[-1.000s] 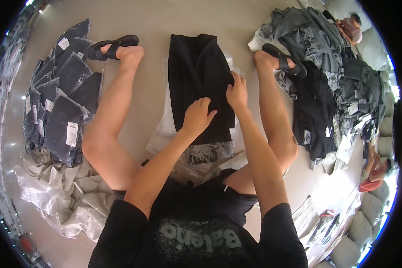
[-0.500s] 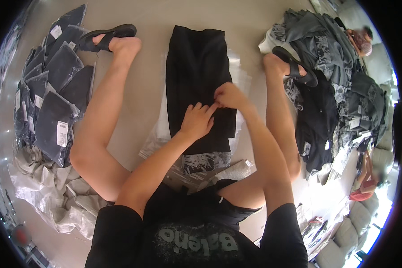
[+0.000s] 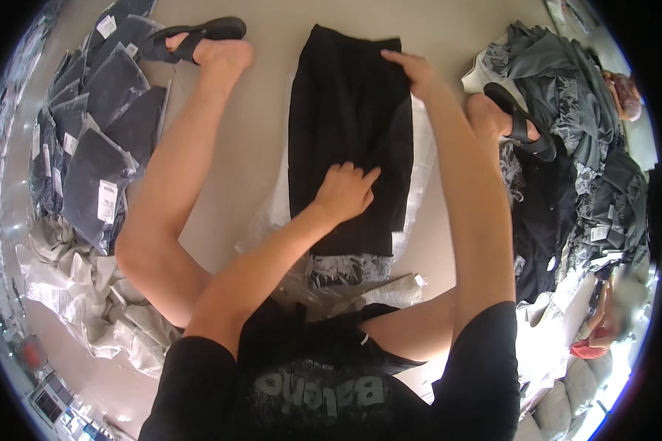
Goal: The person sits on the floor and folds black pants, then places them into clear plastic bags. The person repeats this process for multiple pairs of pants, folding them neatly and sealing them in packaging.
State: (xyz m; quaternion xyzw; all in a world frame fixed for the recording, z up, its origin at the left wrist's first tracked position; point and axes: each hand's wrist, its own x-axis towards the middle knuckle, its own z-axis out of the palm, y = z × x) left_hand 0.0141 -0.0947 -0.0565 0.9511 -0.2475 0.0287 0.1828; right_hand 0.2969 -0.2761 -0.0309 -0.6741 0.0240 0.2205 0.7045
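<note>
On the floor between my legs lies a folded black garment (image 3: 346, 110), long and narrow, flat on clear plastic sheets (image 3: 421, 158). A grey-and-white patterned cloth end (image 3: 349, 269) sticks out at its near side. My left hand (image 3: 348, 192) rests on the lower middle of the black fabric, fingers loosely spread, holding nothing. My right hand (image 3: 412, 72) is at the garment's far right corner, its forefinger stretched over the fabric. Its other fingers are partly hidden.
Dark garments in clear bags with white tags (image 3: 99, 180) are piled at the left, above crumpled beige packaging (image 3: 99, 290). Heaped grey and black clothes (image 3: 552, 213) lie at the right. A rolled plastic piece (image 3: 390, 295) sits near my lap. Other people (image 3: 594, 334) are at the far right.
My right hand has left the spot beside my left hand and moved to the garment's far right corner. The left hand stays on the fabric. The whole view has shifted slightly.
</note>
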